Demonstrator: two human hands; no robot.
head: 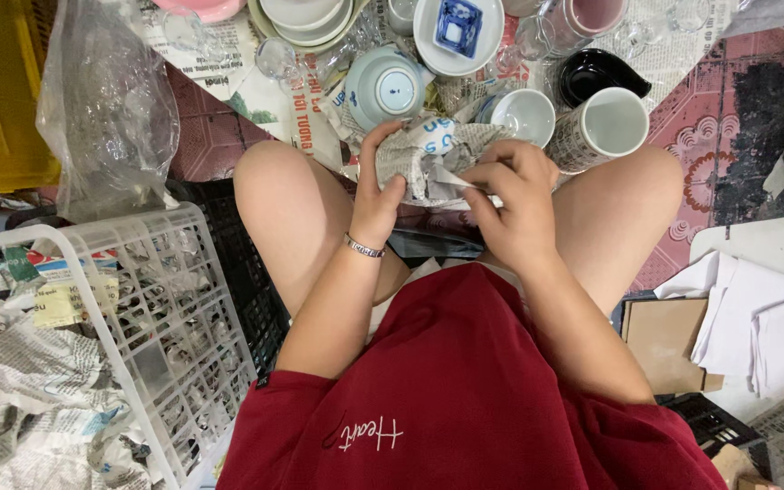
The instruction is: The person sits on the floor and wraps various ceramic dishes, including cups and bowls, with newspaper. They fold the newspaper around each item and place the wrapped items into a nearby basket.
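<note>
both hands gripped a newspaper-wrapped item (433, 156) between the knees, left hand (378, 195) fingers cupping it steady, right hand (510, 195) fingers pinching paper, white mug (605, 127) just beyond the fingertips.

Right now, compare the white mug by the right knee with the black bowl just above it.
The white mug is tall and cylindrical, with a patterned outer wall; the black bowl is low, glossy and drawn to a point at one side. The white mug is pale inside, the black bowl dark throughout. The white mug lies nearer the person's knee, the black bowl farther off. Both are empty, unwrapped and rest on newspaper.
</note>
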